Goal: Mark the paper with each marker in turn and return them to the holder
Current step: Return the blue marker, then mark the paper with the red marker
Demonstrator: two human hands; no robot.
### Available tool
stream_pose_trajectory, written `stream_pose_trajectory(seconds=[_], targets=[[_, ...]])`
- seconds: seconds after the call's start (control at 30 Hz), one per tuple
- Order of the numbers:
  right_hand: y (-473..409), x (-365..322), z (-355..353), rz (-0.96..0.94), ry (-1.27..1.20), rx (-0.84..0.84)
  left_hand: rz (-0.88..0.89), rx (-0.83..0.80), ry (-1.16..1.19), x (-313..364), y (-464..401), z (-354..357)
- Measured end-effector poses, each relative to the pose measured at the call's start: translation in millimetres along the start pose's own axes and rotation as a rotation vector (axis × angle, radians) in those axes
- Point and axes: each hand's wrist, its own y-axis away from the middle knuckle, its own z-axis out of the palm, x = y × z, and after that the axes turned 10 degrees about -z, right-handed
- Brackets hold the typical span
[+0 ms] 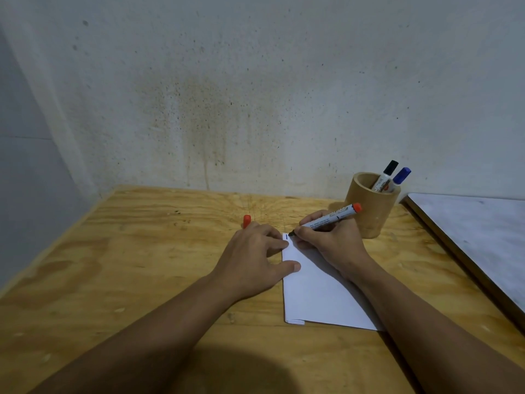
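A folded white paper [318, 291] lies on the wooden table. My right hand [332, 240] grips a red-ended marker [332, 216], its tip touching the paper's top left corner beside a short dark stroke [287, 236]. My left hand [255, 257] presses the paper's left edge with thumb and fingers, and holds the red cap [246, 221], which sticks up behind the fingers. A round wooden holder [369, 214] stands just behind my right hand, with a black-capped marker [387, 174] and a blue-capped marker [400, 177] inside.
The plywood table [142, 251] meets a stained white wall at its far edge. A white-topped board [477, 231] lies at the right, next to the holder.
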Motion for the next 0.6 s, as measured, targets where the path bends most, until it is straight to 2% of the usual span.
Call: stream_pose_trajectory(seconds=[0.6], targets=[[5.4, -0.4, -4.1, -0.001, 0.034, -0.011, 0.020, 0.016, -0.022, 3.4, 4.5, 2.5]])
